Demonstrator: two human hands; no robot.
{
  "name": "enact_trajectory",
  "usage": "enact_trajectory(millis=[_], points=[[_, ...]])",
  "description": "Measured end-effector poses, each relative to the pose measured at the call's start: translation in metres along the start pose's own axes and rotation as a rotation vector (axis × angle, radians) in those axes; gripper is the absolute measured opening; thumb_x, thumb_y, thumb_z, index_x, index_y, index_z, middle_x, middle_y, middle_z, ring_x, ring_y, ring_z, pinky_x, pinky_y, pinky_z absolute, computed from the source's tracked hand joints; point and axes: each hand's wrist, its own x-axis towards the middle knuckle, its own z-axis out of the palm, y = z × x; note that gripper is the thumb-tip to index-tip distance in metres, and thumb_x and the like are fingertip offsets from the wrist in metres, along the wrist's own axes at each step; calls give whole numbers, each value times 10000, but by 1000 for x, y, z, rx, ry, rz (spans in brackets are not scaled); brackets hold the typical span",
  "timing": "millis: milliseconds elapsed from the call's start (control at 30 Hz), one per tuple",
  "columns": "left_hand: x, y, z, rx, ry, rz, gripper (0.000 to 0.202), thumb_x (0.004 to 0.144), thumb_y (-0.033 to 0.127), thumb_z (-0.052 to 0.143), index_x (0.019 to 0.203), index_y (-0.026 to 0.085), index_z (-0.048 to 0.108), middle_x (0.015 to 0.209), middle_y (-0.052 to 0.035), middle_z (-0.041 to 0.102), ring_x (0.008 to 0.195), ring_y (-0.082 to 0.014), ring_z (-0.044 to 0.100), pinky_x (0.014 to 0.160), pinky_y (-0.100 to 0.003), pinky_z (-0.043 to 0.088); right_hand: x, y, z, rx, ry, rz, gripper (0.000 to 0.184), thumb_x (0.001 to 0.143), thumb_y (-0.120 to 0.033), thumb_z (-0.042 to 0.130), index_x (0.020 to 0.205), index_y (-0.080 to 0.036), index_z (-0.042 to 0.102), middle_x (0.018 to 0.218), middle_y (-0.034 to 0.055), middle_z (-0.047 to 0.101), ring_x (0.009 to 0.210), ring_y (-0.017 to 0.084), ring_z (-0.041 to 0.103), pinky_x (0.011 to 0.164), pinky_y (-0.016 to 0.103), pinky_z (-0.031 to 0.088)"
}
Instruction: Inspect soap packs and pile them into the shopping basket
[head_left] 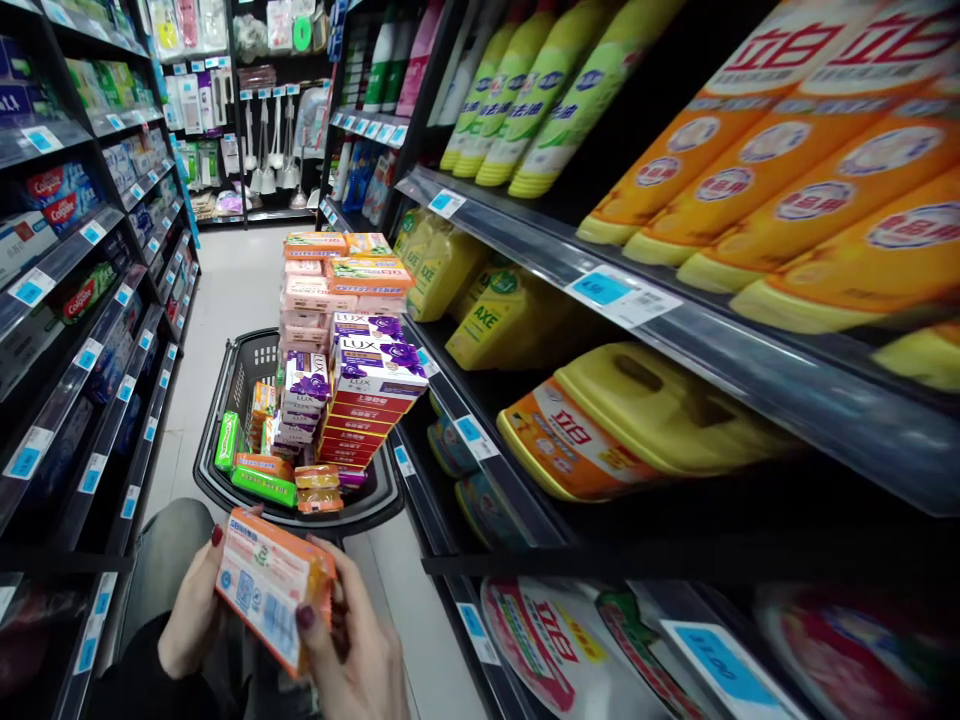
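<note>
Both hands hold one orange-wrapped soap pack [259,580], its white printed back with a barcode turned up towards me. My left hand [193,605] grips its left end, and my right hand [356,630] closes round its right end with the thumb on top. Just beyond stands a dark shopping basket [238,370] on the floor. Inside it are tall stacks of boxed and wrapped soaps: purple-and-white LUX boxes [379,365], red boxes [360,428] below them, and pink and orange packs [319,292] behind. Green-and-orange bars [264,482] lie loose at the near side.
Shelves of toothpaste [60,195] run along the left. To the right, close by, a shelf edge [630,300] carries orange detergent bottles [817,190], with a yellow jug [600,420] lying below. The tiled aisle floor [225,268] leads to hanging utensils [268,150] at the back.
</note>
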Motion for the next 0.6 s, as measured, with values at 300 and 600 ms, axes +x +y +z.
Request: enact_trajectory(millis=[300,600], points=[[6,-14,3,-170,-38,-82,420,742,442,705,1081,194,708,816,-59,744,794,-227,687,780,-313,522,-15,-22,7,-167,25,-26,621,791,-631,546,1272,-239,571,1138,106,697,940,328,686,808,376,537],[0,9,0,286,200,275,452,773,476,654,1120,186,679,969,-64,749,896,-266,678,699,-280,536,31,18,-6,498,-291,231,620,787,-657,535,1193,-190,574,1028,115,691,978,281,640,798,382,523]])
